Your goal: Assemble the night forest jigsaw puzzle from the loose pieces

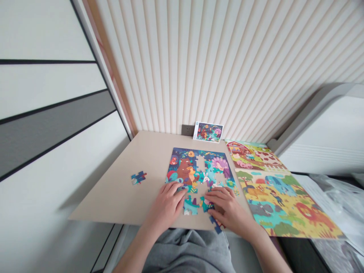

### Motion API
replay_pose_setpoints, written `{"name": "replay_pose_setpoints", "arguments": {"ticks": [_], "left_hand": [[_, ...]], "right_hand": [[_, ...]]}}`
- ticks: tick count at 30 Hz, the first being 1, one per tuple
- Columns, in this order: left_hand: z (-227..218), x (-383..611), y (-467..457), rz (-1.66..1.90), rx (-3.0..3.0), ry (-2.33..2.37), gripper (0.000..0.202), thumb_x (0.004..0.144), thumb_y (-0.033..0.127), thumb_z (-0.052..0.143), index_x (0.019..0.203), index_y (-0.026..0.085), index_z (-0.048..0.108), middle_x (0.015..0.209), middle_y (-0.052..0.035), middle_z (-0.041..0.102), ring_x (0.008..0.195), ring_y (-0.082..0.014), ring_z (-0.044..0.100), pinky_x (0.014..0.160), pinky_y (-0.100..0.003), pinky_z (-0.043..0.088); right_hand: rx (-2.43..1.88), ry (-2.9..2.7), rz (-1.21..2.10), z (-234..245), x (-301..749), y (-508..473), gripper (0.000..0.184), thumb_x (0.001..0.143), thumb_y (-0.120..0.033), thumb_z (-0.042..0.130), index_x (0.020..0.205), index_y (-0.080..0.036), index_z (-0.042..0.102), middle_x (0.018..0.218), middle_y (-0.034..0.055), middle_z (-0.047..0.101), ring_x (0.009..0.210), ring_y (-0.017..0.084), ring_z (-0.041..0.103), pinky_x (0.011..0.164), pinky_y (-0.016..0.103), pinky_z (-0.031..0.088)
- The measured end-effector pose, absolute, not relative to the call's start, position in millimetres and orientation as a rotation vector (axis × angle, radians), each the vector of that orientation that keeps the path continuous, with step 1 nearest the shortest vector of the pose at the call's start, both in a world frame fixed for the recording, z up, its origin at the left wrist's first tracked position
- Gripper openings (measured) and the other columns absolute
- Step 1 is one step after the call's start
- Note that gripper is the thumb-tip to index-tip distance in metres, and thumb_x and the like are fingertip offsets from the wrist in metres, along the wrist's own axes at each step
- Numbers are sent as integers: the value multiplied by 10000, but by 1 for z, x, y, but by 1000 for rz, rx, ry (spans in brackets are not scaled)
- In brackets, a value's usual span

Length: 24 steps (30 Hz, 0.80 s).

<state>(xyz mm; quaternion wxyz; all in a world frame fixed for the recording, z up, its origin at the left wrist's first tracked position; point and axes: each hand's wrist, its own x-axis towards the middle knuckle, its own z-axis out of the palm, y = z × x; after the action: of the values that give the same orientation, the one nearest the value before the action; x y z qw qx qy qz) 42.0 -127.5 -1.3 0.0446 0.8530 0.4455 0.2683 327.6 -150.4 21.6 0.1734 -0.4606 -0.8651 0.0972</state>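
A partly assembled jigsaw puzzle with a bear, a rabbit and a peacock lies on the table, with gaps in its middle and right side. My left hand rests at its lower left edge, fingers stretched over the pieces. Near the lower right, my right hand has its thumb and fingers around a teal and dark puzzle piece. A loose teal piece group lies between the hands. Dark blue pieces stick out under my right hand at the table's front edge, partly hidden.
Another joined piece cluster lies on the left of the beige table. A picture card leans against the ribbed wall. Two finished puzzles, a farm and a safari scene, lie to the right, beside clear plastic wrapping.
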Motion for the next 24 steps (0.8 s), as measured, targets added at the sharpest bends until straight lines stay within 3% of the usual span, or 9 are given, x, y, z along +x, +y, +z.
{"name": "replay_pose_setpoints", "arguments": {"ticks": [16,24], "left_hand": [[0,42,-128,820,2599,1342,334,983,147,540,1253,266,696,1282,-84,643,1248,-283,583,1058,-505,521],[8,38,-134,781,2590,1124,272,965,265,636,1232,252,690,1191,-76,655,1166,-264,597,1046,-463,505]], "right_hand": [[-1166,-2522,42,27,319,-150,350,998,-315,627,1346,-271,625,1257,94,728,1172,273,668,1158,586,356],[-1164,-2519,61,23,325,-153,318,997,-308,634,1313,-273,648,1271,86,722,1191,271,658,1168,575,350]]}}
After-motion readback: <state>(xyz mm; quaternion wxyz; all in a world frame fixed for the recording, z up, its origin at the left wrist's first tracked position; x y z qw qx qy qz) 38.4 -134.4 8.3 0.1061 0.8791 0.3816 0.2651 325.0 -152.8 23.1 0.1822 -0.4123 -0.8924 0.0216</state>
